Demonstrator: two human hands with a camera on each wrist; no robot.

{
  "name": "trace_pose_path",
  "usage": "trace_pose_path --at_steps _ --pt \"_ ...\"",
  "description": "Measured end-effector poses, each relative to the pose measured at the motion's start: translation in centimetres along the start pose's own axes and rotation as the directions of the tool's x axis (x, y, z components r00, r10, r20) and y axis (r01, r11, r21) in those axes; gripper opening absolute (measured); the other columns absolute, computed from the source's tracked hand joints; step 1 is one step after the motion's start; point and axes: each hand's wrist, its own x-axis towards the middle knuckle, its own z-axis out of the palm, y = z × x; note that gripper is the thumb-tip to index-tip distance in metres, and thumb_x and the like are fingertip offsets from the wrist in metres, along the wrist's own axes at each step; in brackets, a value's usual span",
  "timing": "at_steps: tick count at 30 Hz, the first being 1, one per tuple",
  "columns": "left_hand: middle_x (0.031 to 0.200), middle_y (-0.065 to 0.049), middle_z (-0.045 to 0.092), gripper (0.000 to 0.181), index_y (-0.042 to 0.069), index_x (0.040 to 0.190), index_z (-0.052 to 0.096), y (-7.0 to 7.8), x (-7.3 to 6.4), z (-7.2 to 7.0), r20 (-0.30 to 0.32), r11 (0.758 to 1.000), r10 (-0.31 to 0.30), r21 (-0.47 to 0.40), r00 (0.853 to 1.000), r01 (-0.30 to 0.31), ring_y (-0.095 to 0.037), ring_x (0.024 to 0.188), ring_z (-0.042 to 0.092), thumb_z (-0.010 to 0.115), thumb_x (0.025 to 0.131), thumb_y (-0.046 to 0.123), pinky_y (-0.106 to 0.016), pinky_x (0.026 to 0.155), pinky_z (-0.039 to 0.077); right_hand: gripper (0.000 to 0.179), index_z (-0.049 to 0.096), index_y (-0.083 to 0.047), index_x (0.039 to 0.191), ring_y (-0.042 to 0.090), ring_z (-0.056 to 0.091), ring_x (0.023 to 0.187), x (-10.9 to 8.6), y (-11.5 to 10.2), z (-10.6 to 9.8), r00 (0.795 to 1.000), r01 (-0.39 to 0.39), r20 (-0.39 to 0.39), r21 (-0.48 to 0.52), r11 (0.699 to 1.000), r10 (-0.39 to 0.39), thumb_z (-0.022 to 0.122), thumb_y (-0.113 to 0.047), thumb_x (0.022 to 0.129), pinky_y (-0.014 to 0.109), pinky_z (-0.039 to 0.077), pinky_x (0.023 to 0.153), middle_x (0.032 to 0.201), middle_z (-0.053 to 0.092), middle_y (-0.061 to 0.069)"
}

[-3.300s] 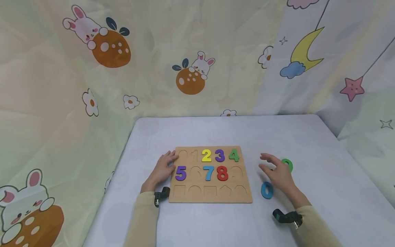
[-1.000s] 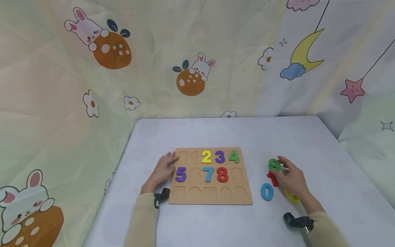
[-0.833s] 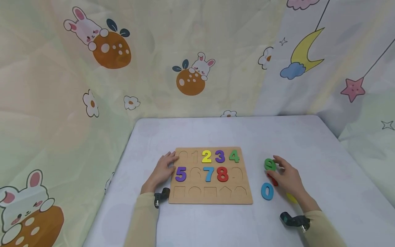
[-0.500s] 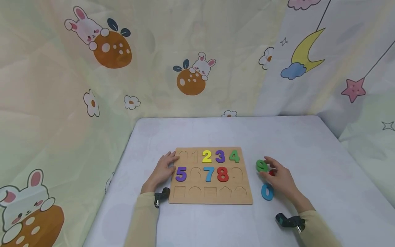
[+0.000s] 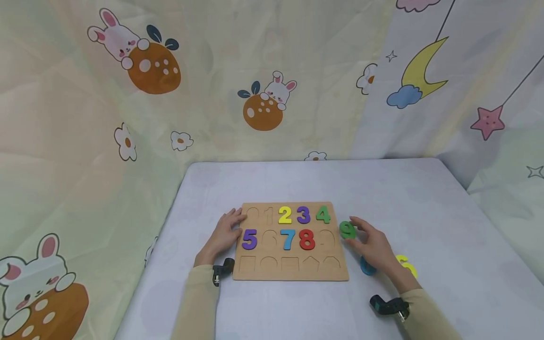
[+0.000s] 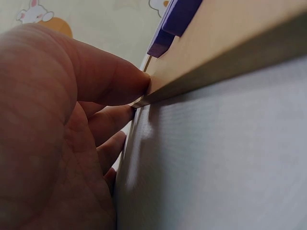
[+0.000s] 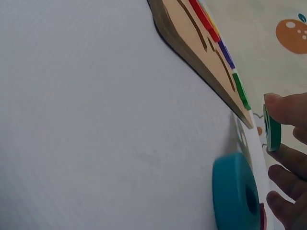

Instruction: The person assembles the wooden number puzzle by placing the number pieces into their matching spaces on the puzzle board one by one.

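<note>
Spans the lower half of the frame as a white table (image 5: 263, 182); carries a wooden board (image 5: 293, 275) below centre, a blue 0 (image 5: 366, 267) and yellow 6 (image 5: 411, 268) lower right; lower right by right wrist view, adds a red piece (image 7: 262, 216).

The nine (image 5: 348, 232) is green, the board (image 5: 293, 253) tan, the zero (image 5: 367, 268) probably blue.

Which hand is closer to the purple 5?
The left hand. It touches the left edge of the wooden board, right beside the purple 5. The right hand is off past the board's other side, holding the green 9.
</note>
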Motion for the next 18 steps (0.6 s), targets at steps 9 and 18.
trace_pose_path --at_steps 9,18 --pt "0.155 -0.008 0.036 0.046 0.005 0.135 0.057 -0.2 0.0 0.1 -0.004 1.000 0.003 0.022 1.000 -0.003 -0.028 0.149 0.018 0.057 0.089 0.005 -0.044 0.123 0.004 0.070 0.045 -0.008 0.143 0.038 0.053 0.125 -0.1 -0.8 1.7 0.999 0.011 0.045 0.056 0.998 -0.013 0.078 -0.016 0.082 0.058 0.044 0.104 0.139 0.055 0.016" --pt "0.156 -0.008 0.036 0.047 0.005 0.136 0.056 0.0 0.0 0.1 0.005 1.000 -0.014 0.006 1.000 0.014 -0.027 0.149 0.017 0.057 0.089 0.005 -0.044 0.123 0.004 0.070 0.044 -0.013 0.146 0.036 0.051 0.129 -0.2 -1.8 2.8 0.998 -0.015 0.067 0.081 0.997 0.009 0.077 -0.022 0.084 0.059 0.044 0.103 0.142 0.053 0.012"
